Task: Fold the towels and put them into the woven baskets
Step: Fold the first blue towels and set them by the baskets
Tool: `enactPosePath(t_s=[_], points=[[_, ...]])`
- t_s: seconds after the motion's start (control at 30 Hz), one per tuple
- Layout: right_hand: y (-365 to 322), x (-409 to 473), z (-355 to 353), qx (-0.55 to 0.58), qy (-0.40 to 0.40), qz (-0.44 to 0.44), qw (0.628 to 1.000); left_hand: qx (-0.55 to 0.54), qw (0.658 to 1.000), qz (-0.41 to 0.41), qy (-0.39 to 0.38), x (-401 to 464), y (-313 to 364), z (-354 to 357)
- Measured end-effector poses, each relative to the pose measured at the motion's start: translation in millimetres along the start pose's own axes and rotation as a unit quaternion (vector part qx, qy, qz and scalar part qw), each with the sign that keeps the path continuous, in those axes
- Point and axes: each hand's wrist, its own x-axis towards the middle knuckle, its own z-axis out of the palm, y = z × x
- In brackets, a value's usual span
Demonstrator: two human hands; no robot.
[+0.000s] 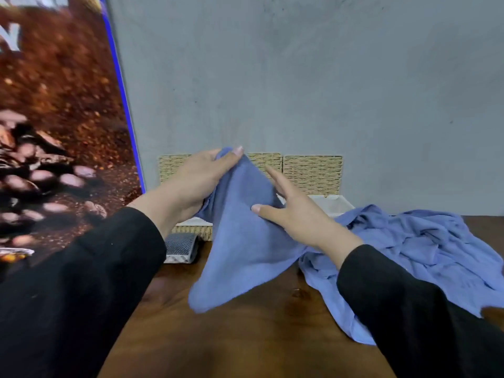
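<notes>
head view: a person in black sleeves stands at a dark brown wooden table [245, 336], both hands up in front of a plain grey wall [300, 77].
held towel: a blue soft cloth towel [240, 241] hangs in the air above the table, its top corner raised and its lower end drooping to a rounded point just over the wood.
left hand: the left hand [201, 181] grasps the towel's top corner, thumb and fingers closed round the bunched cloth, with the thumbnail showing at the very top.
right hand: the right hand [289, 205] lies against the towel's right edge with fingers straight and spread, thumb on the front of the cloth; it presses rather than clenches.
towel pile: a crumpled heap of blue cloth towels [409, 249] lies on the table to the right, under and beyond the right forearm, one edge trailing toward the near side.
baskets: two tan woven baskets with pale fabric liners stand side by side against the wall behind the hands; the left basket [174, 165] is mostly hidden by the left hand and towel, the right basket [313, 173] shows its woven back wall and white lining.
small item: a grey patterned folded cloth [181, 246] sits on the table just in front of the left basket.
poster: a large brown coffee-bean poster with a blue edge [54, 132] leans at the left.
</notes>
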Motion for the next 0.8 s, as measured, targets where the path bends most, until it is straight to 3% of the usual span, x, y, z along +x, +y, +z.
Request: enactPosePath(t_s=[0.07, 0.17, 0.27, 0.4, 0.53, 0.6, 0.7, 0.8], points=[[-6.3, 11.0, 21.1, 0.038, -0.025, 0.004, 0.999, 0.127, 0.991, 0.029, -0.015, -3.3, -4.6, -15.7], [-4.9, 21.0, 43.9, 0.017, 0.016, 0.001, 1.0, 0.335, 0.937, 0.102, -0.016, -4.1, -17.2, -39.2], [0.1, 21.8, 45.2, 0.016, 0.072, 0.032, 0.997, 0.399, 0.913, 0.088, 0.009, -7.7, -32.6, -65.6], [-1.4, 18.8, 36.3, 0.0, 0.069, 0.037, 0.997, 0.381, 0.92, 0.051, 0.077, -8.2, -56.3, -93.5], [-21.1, 18.6, 36.8, 0.115, -0.07, 0.055, 0.989, 0.322, 0.936, 0.111, 0.089, -11.7, -47.8, -80.6], [-29.9, 23.1, 38.5, 0.06, -0.094, 0.035, 0.993, 0.255, 0.955, 0.132, 0.072, -14.2, -37.5, -62.8], [-36.4, 30.6, 41.4, -0.066, -0.064, -0.001, 0.996, 0.088, 0.984, 0.126, 0.088, -19.9, -39.2, -38.8], [-36.5, 34.3, 36.0, -0.022, 0.002, -0.032, 0.999, 0.016, 0.995, 0.094, 0.022, -37.0, -66.4, -17.2]])
